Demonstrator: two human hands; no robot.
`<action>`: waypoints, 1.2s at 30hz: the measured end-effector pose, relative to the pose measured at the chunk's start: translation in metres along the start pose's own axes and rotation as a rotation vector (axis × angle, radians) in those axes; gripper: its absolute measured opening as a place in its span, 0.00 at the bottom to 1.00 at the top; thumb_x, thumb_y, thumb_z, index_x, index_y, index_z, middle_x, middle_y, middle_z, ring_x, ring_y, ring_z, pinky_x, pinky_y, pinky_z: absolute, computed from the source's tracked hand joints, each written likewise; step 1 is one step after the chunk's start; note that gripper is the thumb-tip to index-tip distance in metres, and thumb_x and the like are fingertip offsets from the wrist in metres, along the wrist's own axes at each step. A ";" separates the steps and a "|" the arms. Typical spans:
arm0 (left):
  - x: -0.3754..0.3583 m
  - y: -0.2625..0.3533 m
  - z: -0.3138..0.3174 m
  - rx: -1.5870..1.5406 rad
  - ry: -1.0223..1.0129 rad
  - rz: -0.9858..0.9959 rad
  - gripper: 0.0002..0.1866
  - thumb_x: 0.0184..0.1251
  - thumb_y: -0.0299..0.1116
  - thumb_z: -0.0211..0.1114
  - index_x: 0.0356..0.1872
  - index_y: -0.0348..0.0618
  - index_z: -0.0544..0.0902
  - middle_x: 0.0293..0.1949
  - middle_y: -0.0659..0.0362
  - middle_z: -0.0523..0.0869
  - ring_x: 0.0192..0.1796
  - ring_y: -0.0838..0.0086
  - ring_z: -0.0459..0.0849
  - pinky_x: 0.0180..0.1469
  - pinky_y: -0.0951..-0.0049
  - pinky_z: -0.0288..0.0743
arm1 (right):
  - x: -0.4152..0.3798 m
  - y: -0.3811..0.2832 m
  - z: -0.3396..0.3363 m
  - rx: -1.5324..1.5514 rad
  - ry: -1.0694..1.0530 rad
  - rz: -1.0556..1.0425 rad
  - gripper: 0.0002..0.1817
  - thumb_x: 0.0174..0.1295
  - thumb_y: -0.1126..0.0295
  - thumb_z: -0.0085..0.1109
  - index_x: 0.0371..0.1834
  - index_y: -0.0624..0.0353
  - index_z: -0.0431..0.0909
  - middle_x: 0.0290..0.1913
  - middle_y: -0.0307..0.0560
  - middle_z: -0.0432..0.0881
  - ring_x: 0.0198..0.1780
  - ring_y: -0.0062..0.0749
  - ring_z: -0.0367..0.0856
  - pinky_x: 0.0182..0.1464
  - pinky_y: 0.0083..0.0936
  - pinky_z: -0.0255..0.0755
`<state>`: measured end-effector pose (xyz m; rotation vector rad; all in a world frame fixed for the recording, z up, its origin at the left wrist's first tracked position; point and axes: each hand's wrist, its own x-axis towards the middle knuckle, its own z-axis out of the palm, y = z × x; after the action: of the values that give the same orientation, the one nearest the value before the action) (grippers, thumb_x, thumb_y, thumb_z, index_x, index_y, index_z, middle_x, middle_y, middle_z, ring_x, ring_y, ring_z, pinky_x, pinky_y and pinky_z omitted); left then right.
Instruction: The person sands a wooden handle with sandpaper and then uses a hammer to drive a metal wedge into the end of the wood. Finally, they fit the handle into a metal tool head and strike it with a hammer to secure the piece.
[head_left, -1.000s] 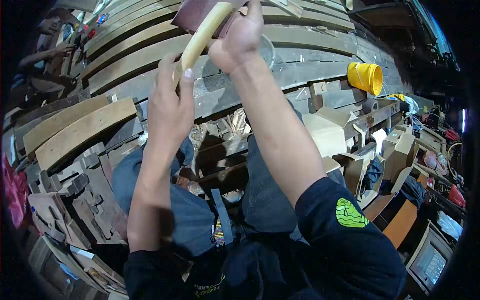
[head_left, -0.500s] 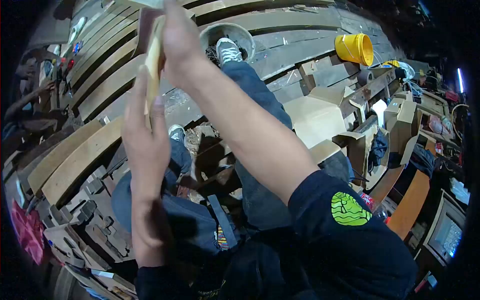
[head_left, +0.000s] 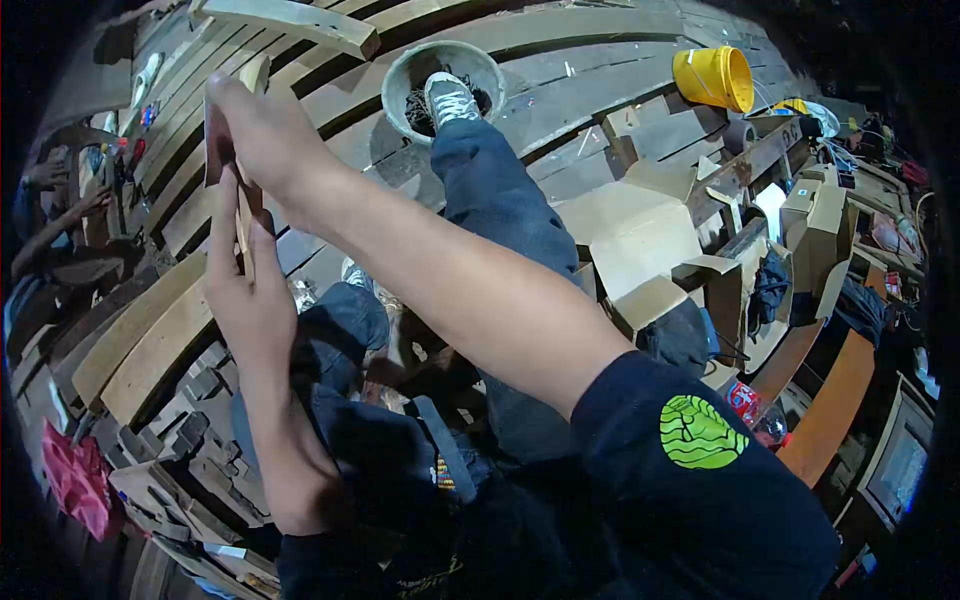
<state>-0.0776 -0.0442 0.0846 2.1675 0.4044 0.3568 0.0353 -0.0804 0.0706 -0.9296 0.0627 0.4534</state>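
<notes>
A narrow strip of pale wood (head_left: 246,228) stands up from my left hand (head_left: 252,310), pinched between the thumb and the straight fingers. My right hand (head_left: 268,140) is closed over the upper part of that strip. Under its fingers, along the strip's left side, shows a reddish-brown sheet (head_left: 216,140) that looks like sandpaper. The right palm and most of its fingertips are hidden. The wood's top end pokes out above the right hand.
Around the slatted wooden floor are a grey bucket (head_left: 392,90) with one foot at it, a yellow bucket (head_left: 708,80), open cardboard boxes (head_left: 640,225), curved boards (head_left: 150,345) and a pink cloth (head_left: 75,480). Another person's arm (head_left: 75,210) shows at far left.
Both hands have moved left with the wooden strip, and the right hand has come down along it. A pale beam at the top now shows more fully.
</notes>
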 end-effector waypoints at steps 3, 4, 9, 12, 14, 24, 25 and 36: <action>-0.009 0.006 0.003 0.051 -0.070 -0.039 0.22 0.73 0.33 0.53 0.66 0.42 0.69 0.64 0.53 0.74 0.65 0.69 0.72 0.64 0.70 0.64 | 0.014 0.000 -0.011 0.162 -0.001 0.080 0.20 0.69 0.54 0.45 0.31 0.59 0.73 0.26 0.38 0.73 0.28 0.23 0.70 0.35 0.28 0.66; -0.011 0.005 0.004 0.049 -0.069 -0.037 0.22 0.73 0.33 0.53 0.66 0.42 0.69 0.64 0.53 0.74 0.65 0.69 0.72 0.64 0.70 0.64 | 0.018 -0.001 -0.016 0.096 0.064 0.025 0.21 0.70 0.53 0.43 0.32 0.61 0.74 0.27 0.39 0.73 0.30 0.24 0.71 0.37 0.29 0.67; 0.000 0.015 -0.003 0.079 -0.025 -0.072 0.23 0.71 0.26 0.52 0.66 0.42 0.70 0.58 0.47 0.79 0.59 0.64 0.79 0.59 0.70 0.69 | 0.006 0.015 0.001 -0.042 0.107 -0.026 0.27 0.74 0.52 0.32 0.34 0.64 0.73 0.29 0.44 0.75 0.33 0.27 0.72 0.41 0.31 0.69; -0.002 0.010 -0.002 -0.029 -0.017 -0.197 0.22 0.71 0.26 0.51 0.66 0.40 0.69 0.60 0.48 0.78 0.62 0.64 0.77 0.61 0.69 0.67 | -0.005 -0.003 -0.001 -0.038 0.035 0.026 0.28 0.74 0.50 0.30 0.34 0.63 0.73 0.29 0.44 0.75 0.32 0.28 0.72 0.40 0.30 0.69; -0.010 0.008 0.001 0.131 -0.053 0.046 0.22 0.72 0.27 0.50 0.66 0.38 0.69 0.63 0.49 0.75 0.65 0.65 0.73 0.65 0.68 0.63 | 0.001 -0.005 -0.010 0.052 0.028 0.068 0.29 0.74 0.49 0.30 0.32 0.62 0.73 0.27 0.43 0.74 0.32 0.27 0.72 0.39 0.30 0.69; -0.014 0.008 -0.006 0.147 -0.069 0.001 0.21 0.73 0.28 0.50 0.65 0.35 0.69 0.63 0.49 0.75 0.63 0.67 0.74 0.63 0.70 0.65 | 0.005 0.001 -0.016 0.078 -0.016 0.111 0.27 0.74 0.50 0.28 0.49 0.68 0.64 0.34 0.51 0.75 0.38 0.33 0.77 0.46 0.32 0.71; -0.017 0.008 -0.004 0.122 -0.102 -0.007 0.21 0.73 0.28 0.50 0.65 0.35 0.69 0.62 0.50 0.75 0.62 0.68 0.74 0.62 0.71 0.66 | 0.009 0.007 -0.017 0.042 0.054 0.044 0.26 0.74 0.50 0.29 0.45 0.67 0.64 0.28 0.45 0.73 0.31 0.28 0.74 0.39 0.30 0.71; -0.023 0.016 -0.011 0.034 -0.081 -0.268 0.22 0.73 0.28 0.51 0.66 0.37 0.69 0.61 0.50 0.76 0.62 0.69 0.74 0.63 0.71 0.64 | 0.014 0.015 -0.008 0.123 0.152 0.038 0.28 0.75 0.52 0.27 0.31 0.66 0.69 0.25 0.45 0.73 0.31 0.27 0.74 0.37 0.29 0.70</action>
<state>-0.1002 -0.0551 0.1013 2.1187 0.6504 0.1130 0.0425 -0.0739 0.0508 -0.8416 0.2444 0.4091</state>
